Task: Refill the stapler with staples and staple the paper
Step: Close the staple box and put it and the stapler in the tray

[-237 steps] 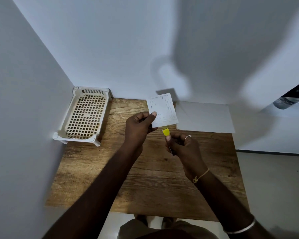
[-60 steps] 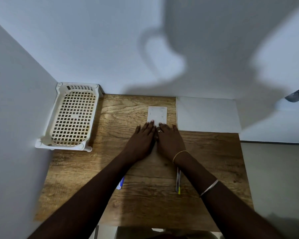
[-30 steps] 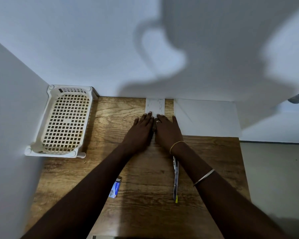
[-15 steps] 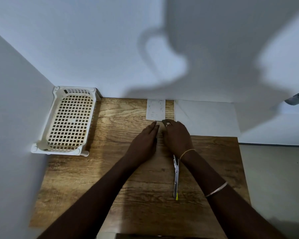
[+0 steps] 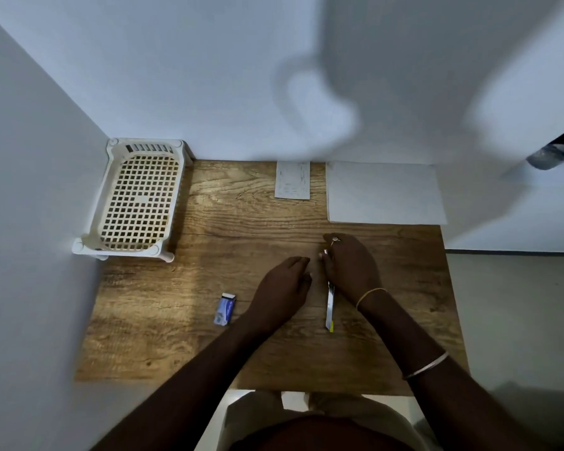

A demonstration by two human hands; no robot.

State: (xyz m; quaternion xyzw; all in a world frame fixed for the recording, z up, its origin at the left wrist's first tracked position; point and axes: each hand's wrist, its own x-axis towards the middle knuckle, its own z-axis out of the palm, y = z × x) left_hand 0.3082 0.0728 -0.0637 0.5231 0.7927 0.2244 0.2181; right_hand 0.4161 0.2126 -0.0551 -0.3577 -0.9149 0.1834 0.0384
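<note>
A slim metal stapler [image 5: 330, 309] with a yellow tip lies lengthwise on the wooden table [image 5: 209, 346]. My right hand [image 5: 350, 266] hovers over its far end with fingers curled; whether it grips the stapler is hidden. My left hand [image 5: 284, 288] lies palm down just left of the stapler and holds nothing. A small white paper [image 5: 292, 180] with faint marks lies flat against the back wall, well beyond both hands. A small blue and white staple box [image 5: 224, 309] sits on the table left of my left hand.
A cream plastic lattice basket [image 5: 137, 196] stands in the back left corner against the walls. A larger white sheet [image 5: 385, 193] lies at the back right, beside the small paper. Walls close in the table at the left and back.
Both hands have let go of the small paper, left by the back wall, and drawn back toward me. My right hand is now over the stapler's far end.
</note>
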